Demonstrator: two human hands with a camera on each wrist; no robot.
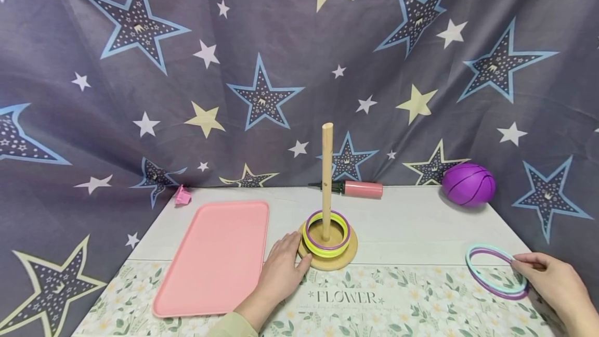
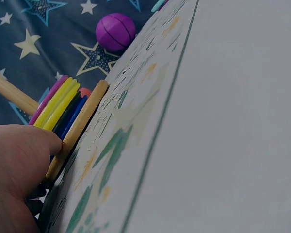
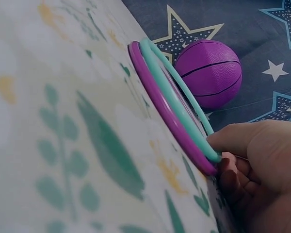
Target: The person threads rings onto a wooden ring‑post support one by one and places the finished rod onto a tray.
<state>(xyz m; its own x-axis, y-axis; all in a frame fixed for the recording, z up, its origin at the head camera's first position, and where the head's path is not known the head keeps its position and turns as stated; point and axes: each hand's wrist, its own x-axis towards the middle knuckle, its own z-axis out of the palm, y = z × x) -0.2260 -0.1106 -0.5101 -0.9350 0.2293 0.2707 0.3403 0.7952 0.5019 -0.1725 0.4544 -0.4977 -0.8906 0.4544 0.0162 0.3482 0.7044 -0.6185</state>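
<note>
A wooden peg (image 1: 327, 176) stands upright on a round wooden base (image 1: 327, 264), with yellow rings (image 1: 326, 251) and a purple ring (image 1: 347, 219) stacked around it. Black and blue rings (image 2: 73, 118) show lower in the stack in the left wrist view. My left hand (image 1: 282, 269) rests against the base's left side, its thumb at the front rim and its fingers lying along the edge. At the right, my right hand (image 1: 552, 280) pinches the near edge of a teal ring (image 1: 491, 247). Another purple ring (image 1: 498, 292) lies right beneath it.
A pink tray (image 1: 212, 259) lies left of the base. Behind the peg is a pink hand pump (image 1: 363, 189); a purple ball (image 1: 468, 185) sits at the back right. A small pink object (image 1: 182, 196) is at the back left, before a starry cloth (image 1: 299, 66).
</note>
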